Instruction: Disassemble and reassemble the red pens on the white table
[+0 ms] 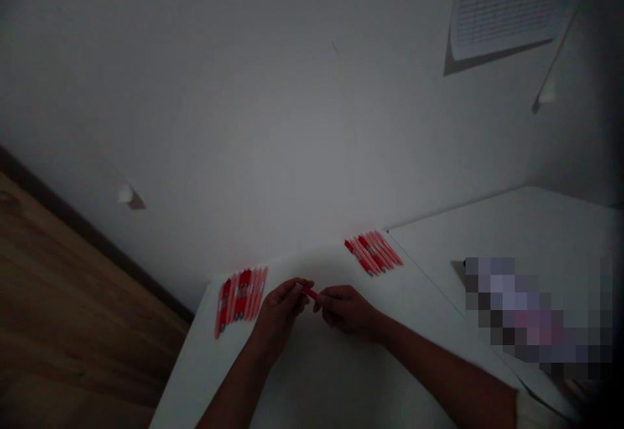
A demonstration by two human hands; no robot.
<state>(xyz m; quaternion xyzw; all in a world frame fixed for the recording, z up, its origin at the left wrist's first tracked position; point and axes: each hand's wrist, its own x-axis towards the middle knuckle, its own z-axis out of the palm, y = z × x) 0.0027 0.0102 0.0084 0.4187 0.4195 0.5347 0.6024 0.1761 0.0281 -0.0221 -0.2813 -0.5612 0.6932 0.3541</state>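
Over a white table [341,383], my left hand [283,305] and my right hand [344,309] meet, fingers curled, both pinching a short red pen [309,292] between them. To the left of my left hand lies a row of several red and pink pens [240,298], side by side. Another row of red and pink pens [373,252] lies beyond my right hand near the table's far edge.
A second white table [526,234] adjoins on the right, with a blurred object [531,318] on it. A white wall [292,123] stands close behind, with a printed sheet [507,6] hung on it. Wooden floor [58,312] shows at left.
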